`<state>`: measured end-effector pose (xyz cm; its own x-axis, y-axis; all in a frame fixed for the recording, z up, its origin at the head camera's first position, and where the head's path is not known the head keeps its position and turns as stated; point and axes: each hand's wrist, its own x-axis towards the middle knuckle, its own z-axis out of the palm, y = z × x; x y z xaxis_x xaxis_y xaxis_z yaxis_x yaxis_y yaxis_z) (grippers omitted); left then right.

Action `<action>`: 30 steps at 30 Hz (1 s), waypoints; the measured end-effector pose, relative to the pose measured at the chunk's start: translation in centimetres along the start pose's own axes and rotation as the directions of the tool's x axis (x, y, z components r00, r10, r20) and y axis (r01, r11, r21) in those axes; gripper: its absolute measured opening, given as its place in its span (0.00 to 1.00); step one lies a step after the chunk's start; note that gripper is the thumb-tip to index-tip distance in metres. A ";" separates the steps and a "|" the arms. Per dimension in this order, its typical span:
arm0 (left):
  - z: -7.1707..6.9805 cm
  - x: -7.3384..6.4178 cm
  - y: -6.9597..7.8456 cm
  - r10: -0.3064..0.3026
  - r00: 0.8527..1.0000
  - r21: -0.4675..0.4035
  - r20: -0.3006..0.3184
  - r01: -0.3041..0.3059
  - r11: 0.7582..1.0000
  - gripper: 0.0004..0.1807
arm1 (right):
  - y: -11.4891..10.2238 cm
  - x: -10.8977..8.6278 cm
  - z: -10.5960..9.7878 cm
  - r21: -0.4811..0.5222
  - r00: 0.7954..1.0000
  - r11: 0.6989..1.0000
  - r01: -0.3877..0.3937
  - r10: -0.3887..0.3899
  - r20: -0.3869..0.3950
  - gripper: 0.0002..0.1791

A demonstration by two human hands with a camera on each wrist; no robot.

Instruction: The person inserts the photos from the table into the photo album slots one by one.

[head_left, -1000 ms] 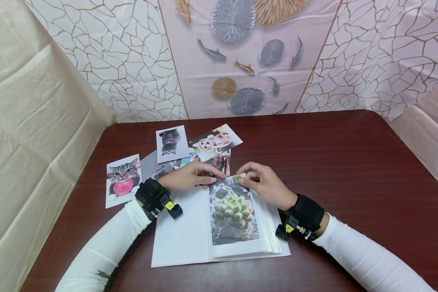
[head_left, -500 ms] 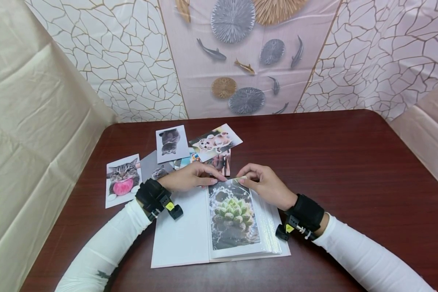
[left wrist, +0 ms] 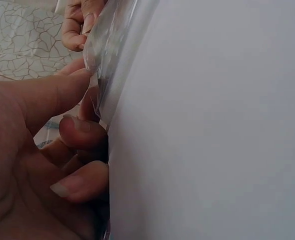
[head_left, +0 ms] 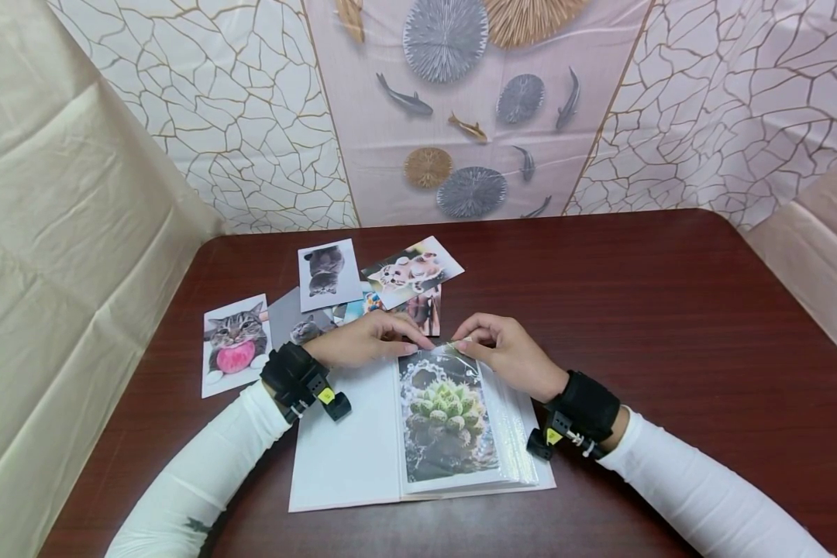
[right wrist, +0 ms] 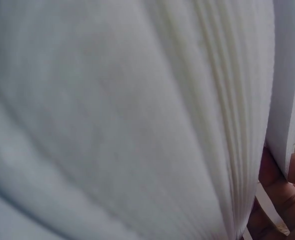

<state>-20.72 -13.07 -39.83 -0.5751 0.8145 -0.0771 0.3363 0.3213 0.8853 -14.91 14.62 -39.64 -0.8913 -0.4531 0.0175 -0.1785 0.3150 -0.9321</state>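
An open photo album (head_left: 349,453) lies on the table, its blank inside cover to the left and clear-pocket pages to the right. A succulent photo (head_left: 449,426) sits in the top pocket, nearly down to the page's lower border. My left hand (head_left: 366,339) pinches the upper edge of the clear plastic pocket (left wrist: 110,45) between thumb and index finger, as the left wrist view shows. At the photo's top right, my right hand (head_left: 512,355) pinches the photo's top edge. The right wrist view shows mostly blurred page edges (right wrist: 227,100), with fingers (right wrist: 285,200) at lower right.
Loose cat photos lie beyond the album: one with a pink ball (head_left: 235,345), a grey one (head_left: 328,275), a kitten on its back (head_left: 415,271), others partly covered. The dark red table (head_left: 642,310) extends right, with a patterned cloth (head_left: 251,116) behind.
The succulent photo has slid toward me, deeper into the pocket; its green top corner is now mostly hidden. Both hands have stayed nearly in place at the top edge.
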 end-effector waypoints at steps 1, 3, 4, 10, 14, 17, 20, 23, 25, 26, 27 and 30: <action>0.0 0.0 0.0 -0.001 1.000 0.005 -0.001 0.001 1.000 0.15 | 0.0 0.0 0.0 -0.002 1.000 1.000 -0.001 0.001 -0.001 0.07; 0.0 0.0 0.1 -0.004 1.000 0.016 -0.005 0.004 1.000 0.15 | 0.0 0.0 0.0 -0.002 1.000 1.000 -0.005 0.005 -0.002 0.07; 0.1 0.1 0.1 -0.005 1.000 0.019 -0.007 0.005 1.000 0.15 | 0.0 0.0 0.0 -0.003 1.000 1.000 -0.006 0.006 -0.002 0.07; 0.1 0.2 0.0 -0.009 1.000 0.035 -0.005 0.009 0.999 0.14 | 0.1 0.0 0.0 -0.011 1.000 1.000 -0.006 0.006 -0.003 0.07; 0.2 0.3 0.1 -0.011 1.000 0.028 0.002 0.011 1.000 0.14 | 0.1 0.0 -0.1 -0.012 1.000 1.000 -0.003 0.003 -0.003 0.07; 0.3 0.2 0.3 -0.028 1.000 0.021 -0.001 0.028 0.999 0.14 | 0.1 0.0 0.0 -0.011 1.000 1.000 -0.004 0.004 -0.002 0.07; 0.4 0.1 0.5 -0.044 0.999 0.024 -0.002 0.044 0.999 0.14 | 0.2 0.0 0.0 -0.007 1.000 1.000 -0.008 0.008 -0.003 0.07; 0.5 0.0 0.6 -0.043 0.999 0.027 0.002 0.043 0.999 0.14 | 0.2 0.0 0.0 -0.005 1.000 1.000 -0.008 0.008 -0.001 0.07; 0.5 0.0 0.6 -0.044 0.999 0.030 0.004 0.044 0.999 0.14 | 0.2 0.0 0.0 -0.002 1.000 1.000 -0.009 0.009 0.001 0.07; 0.5 0.0 0.7 -0.042 0.999 0.032 0.005 0.042 0.999 0.14 | 0.2 0.0 0.0 -0.002 1.000 1.000 -0.008 0.008 0.002 0.07; 0.5 0.0 0.7 -0.041 0.999 0.035 0.005 0.041 0.999 0.14 | 0.2 0.0 0.0 -0.001 1.000 1.000 -0.008 0.008 0.004 0.07; 0.6 0.0 0.6 -0.037 0.999 0.038 0.001 0.037 0.999 0.14 | 0.2 0.0 0.0 0.001 1.000 1.000 -0.009 0.009 0.005 0.07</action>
<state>-20.08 -12.54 -39.58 -0.5867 0.8022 -0.1102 0.3431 0.3695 0.8636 -14.96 14.64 -39.83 -0.8909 -0.4542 0.0069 -0.1698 0.3188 -0.9325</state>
